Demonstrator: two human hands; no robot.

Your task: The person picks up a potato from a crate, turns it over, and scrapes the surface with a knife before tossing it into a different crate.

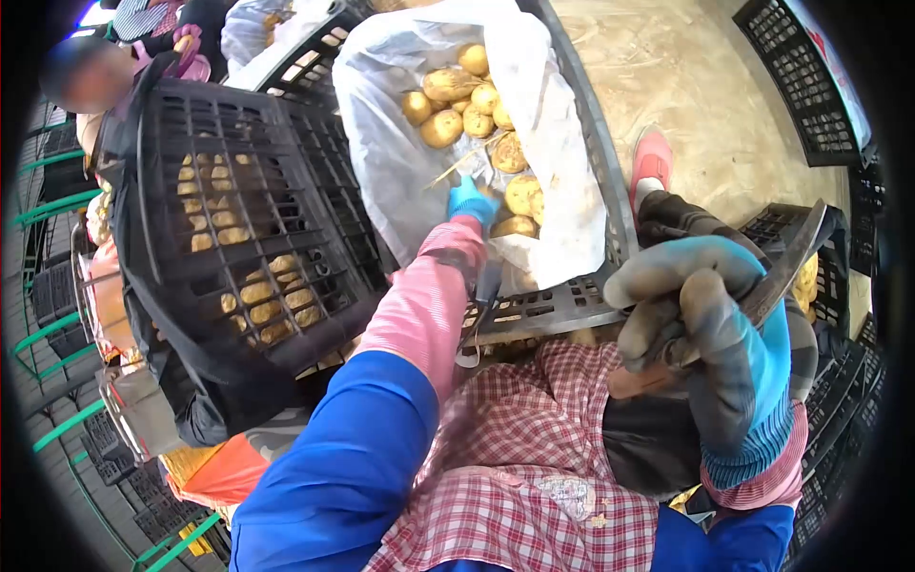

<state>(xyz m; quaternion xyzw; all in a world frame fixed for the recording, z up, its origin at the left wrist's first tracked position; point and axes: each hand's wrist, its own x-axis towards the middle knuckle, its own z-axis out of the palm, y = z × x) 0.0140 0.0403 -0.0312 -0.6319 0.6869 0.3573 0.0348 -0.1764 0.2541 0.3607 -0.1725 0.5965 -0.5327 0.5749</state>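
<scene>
My left hand [473,202], in a blue glove, reaches down into a black crate [596,162] lined with a white plastic bag [381,143]. Round yellow-brown potatoes [478,122] lie in the bag above and to the right of this hand. Its fingers are mostly hidden, so whether they hold anything is unclear. In the right foreground my right hand [710,334], in a dirty grey and blue glove, is wrapped round a knife [786,272]. The dark blade points up and right, and the brown handle shows below the fingers.
A dark crate [257,191] stands tilted on the left, with potatoes visible through its grid. Another person [91,76] is at the upper left. More black crates [796,76] stand at the right. A pink shoe [652,153] rests on the tan floor [686,57].
</scene>
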